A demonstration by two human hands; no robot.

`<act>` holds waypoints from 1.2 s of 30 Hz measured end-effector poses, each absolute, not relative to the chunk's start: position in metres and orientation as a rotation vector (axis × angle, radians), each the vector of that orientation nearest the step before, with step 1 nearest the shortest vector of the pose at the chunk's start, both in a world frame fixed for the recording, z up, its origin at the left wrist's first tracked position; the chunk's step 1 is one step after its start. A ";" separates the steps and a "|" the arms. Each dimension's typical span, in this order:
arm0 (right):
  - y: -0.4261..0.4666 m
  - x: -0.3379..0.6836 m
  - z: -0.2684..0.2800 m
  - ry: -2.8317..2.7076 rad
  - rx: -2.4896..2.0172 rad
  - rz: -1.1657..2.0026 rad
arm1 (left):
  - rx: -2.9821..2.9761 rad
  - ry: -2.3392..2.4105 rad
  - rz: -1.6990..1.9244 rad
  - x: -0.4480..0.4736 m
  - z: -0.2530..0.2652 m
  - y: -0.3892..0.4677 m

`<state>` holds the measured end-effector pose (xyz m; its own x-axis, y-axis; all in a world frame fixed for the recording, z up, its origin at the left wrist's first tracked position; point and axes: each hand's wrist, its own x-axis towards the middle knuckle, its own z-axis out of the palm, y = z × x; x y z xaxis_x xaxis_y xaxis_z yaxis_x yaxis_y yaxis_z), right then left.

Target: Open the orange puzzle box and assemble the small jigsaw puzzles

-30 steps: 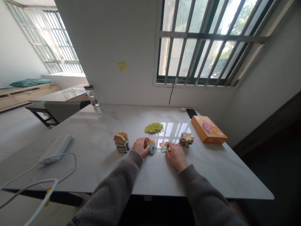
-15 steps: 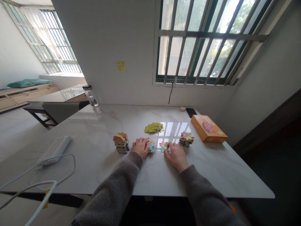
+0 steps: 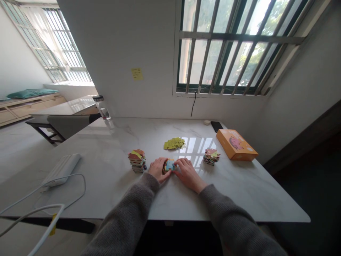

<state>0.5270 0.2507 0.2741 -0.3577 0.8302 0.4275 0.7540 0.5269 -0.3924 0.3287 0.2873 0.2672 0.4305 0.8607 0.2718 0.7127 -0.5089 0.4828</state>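
Note:
Between my hands, low over the white marbled table [image 3: 112,199], is a small bundle of jigsaw puzzle pieces [image 3: 169,165], the top one light blue. My left hand [image 3: 159,169] curls round its left side, thumb at the front. On the right side, my right hand [image 3: 187,173] pinches the pieces' edge with its fingertips. A tall stack of puzzle pieces [image 3: 137,161] stands left of my left hand. Another, shorter stack [image 3: 211,156] is to the right of my right hand. Behind my hands lies a flat heap of yellow-green puzzle pieces [image 3: 174,143].
An orange box [image 3: 236,145] lies at the right, near a black phone [image 3: 216,126] and a small white round item [image 3: 206,122]. At the left are a white power strip [image 3: 61,170] with cables and a clear bottle [image 3: 102,108] by the wall.
My right hand has moved left, bringing its loose puzzle piece up against those in my left hand. My left hand now curls round the pieces instead of lying over them.

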 end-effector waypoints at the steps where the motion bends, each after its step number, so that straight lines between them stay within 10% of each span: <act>1: 0.251 0.528 0.275 -2.186 -1.272 0.165 | 2.398 1.342 0.708 0.327 0.267 0.288; 25: 0.237 0.542 0.280 -1.968 -1.083 0.307 | 2.463 1.160 0.890 0.324 0.267 0.291; 36: 0.223 0.614 0.298 -1.413 -1.340 -0.414 | 2.530 1.189 0.863 0.323 0.256 0.295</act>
<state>0.6138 0.2228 0.2979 0.2295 0.4825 0.8453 0.8625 0.3016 -0.4063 0.3234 0.2950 0.2561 0.5017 0.7576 0.4175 0.6313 -0.6506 0.4220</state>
